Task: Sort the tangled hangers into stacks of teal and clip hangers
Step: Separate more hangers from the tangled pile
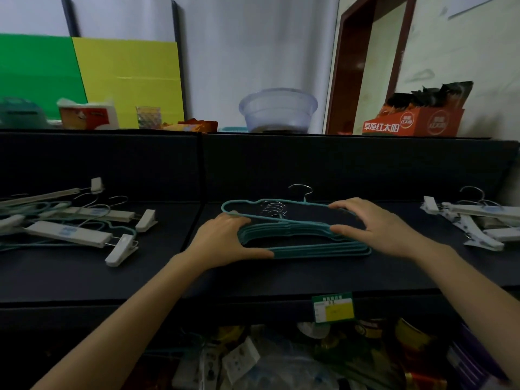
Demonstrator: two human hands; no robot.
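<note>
A stack of teal hangers lies in the middle of the dark shelf, hooks bunched at its far side. One teal hanger sits on top, shifted farther back. My left hand holds the stack's left end, thumb along the near edge. My right hand grips the right end, fingers curled over the top hanger and thumb on the stack. A tangled pile of white clip hangers and teal hangers lies at the left. More white clip hangers lie at the right.
A dark back panel rises behind the shelf. On the ledge above it stand a clear basin, an orange carton and small packets. Below the shelf's front edge, beneath a green price tag, lies assorted packaged clutter.
</note>
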